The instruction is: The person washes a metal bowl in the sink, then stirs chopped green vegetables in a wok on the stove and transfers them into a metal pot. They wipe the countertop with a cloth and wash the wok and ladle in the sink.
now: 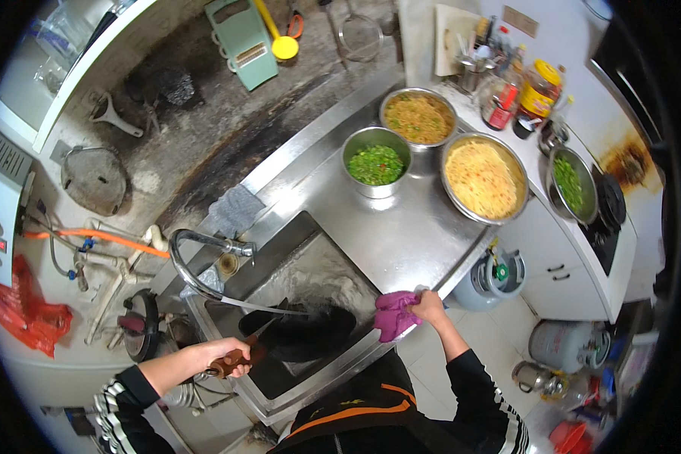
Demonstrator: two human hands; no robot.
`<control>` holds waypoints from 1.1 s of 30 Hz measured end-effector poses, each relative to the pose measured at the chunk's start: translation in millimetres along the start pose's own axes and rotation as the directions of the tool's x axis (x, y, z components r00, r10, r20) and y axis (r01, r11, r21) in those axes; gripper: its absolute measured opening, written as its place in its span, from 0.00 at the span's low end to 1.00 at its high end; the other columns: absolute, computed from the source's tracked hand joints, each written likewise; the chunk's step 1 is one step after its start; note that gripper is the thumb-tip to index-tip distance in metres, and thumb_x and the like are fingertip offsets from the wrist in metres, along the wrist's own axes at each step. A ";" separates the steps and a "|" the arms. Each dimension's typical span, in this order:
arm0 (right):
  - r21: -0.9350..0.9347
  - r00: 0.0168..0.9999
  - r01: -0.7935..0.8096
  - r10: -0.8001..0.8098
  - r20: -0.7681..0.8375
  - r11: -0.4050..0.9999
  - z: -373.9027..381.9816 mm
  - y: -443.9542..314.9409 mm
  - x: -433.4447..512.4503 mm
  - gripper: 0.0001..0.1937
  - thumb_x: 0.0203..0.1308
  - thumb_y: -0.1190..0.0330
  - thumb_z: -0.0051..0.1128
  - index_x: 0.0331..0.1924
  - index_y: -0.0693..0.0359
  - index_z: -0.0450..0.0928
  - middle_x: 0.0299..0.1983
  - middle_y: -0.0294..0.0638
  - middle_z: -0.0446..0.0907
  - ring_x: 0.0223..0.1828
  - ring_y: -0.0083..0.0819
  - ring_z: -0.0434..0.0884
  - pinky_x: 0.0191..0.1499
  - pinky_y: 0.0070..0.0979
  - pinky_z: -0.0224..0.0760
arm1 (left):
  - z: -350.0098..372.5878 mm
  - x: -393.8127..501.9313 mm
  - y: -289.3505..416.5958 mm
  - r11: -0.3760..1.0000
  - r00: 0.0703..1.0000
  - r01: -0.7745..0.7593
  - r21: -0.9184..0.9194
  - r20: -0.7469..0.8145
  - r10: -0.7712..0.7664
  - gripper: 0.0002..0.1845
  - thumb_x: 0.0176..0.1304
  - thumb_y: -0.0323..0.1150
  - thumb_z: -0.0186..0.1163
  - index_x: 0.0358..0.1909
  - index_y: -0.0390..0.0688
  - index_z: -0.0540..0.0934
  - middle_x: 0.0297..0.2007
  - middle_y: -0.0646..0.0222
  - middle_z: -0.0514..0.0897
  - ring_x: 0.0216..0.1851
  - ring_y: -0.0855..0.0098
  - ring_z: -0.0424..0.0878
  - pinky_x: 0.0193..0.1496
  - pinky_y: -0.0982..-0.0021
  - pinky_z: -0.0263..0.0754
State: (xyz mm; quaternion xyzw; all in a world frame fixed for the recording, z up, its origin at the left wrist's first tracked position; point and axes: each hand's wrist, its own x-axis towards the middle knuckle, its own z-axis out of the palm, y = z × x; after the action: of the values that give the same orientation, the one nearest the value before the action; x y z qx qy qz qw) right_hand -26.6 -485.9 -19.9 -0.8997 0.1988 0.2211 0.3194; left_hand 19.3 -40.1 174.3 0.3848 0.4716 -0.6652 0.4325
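Observation:
My left hand (pixel 231 356) grips the brown wooden handle of a dark wok (pixel 312 332), which lies tilted inside the stainless steel sink (pixel 346 249). From the curved faucet (pixel 184 267) a stream of water runs towards the wok. At the sink's right front corner, my right hand (pixel 428 306) holds a bunched purple cloth (pixel 396 315) against the steel rim. The wok's inside is dark, and its details cannot be made out.
Steel bowls of chopped greens (pixel 376 164), shredded yellow food (pixel 482 179) and brownish food (pixel 420 118) stand on the steel counter. A grey cloth (pixel 235 210) lies behind the sink. Gas cylinders (pixel 491 281) stand on the floor at right. Bottles (pixel 539 93) line the side counter.

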 end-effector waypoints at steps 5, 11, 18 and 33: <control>-0.052 0.975 0.179 -0.170 0.141 0.983 -7.7 -9.1 17.5 0.22 0.34 0.57 0.63 0.26 0.71 0.77 0.27 0.57 0.77 0.33 0.46 0.78 0.38 0.34 0.72 | 19.5 -48.9 -8.8 0.996 0.996 0.089 -0.008 0.015 -0.089 0.09 0.47 0.31 0.50 0.28 0.35 0.65 0.22 0.66 0.66 0.19 0.78 0.63 0.18 0.81 0.61; 0.567 0.880 0.109 -0.345 0.328 0.817 -23.0 -84.1 24.5 0.19 0.36 0.61 0.66 0.28 0.68 0.75 0.25 0.41 0.77 0.29 0.26 0.75 0.32 0.21 0.67 | 11.7 -21.5 -27.5 0.995 0.989 -0.053 0.080 -0.132 0.063 0.07 0.47 0.32 0.51 0.21 0.39 0.68 0.19 0.68 0.70 0.16 0.77 0.66 0.17 0.78 0.63; 0.740 0.681 0.289 -0.674 0.287 0.607 43.1 -179.1 37.3 0.18 0.38 0.63 0.67 0.28 0.65 0.71 0.24 0.36 0.74 0.29 0.24 0.74 0.33 0.22 0.66 | -38.8 101.4 -50.0 0.831 0.867 -0.414 0.372 -0.115 0.484 0.09 0.42 0.34 0.57 0.18 0.40 0.70 0.14 0.70 0.71 0.14 0.76 0.69 0.16 0.75 0.62; 0.598 0.606 -0.782 -0.007 0.795 0.178 296.4 -262.1 54.7 0.11 0.55 0.64 0.47 0.20 0.54 0.63 0.11 0.35 0.62 0.11 0.27 0.62 0.13 0.22 0.56 | -131.3 288.7 -80.1 0.685 0.644 -0.471 0.556 -0.315 0.698 0.24 0.32 0.47 0.63 0.23 0.32 0.77 0.26 0.52 0.79 0.31 0.60 0.77 0.34 0.63 0.69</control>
State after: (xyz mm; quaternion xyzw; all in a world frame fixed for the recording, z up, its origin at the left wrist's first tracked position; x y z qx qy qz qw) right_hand 68.9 -113.4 -127.9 -0.3022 0.4081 0.4356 0.7432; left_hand -137.5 39.2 -101.7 0.7627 0.2556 -0.4440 0.3948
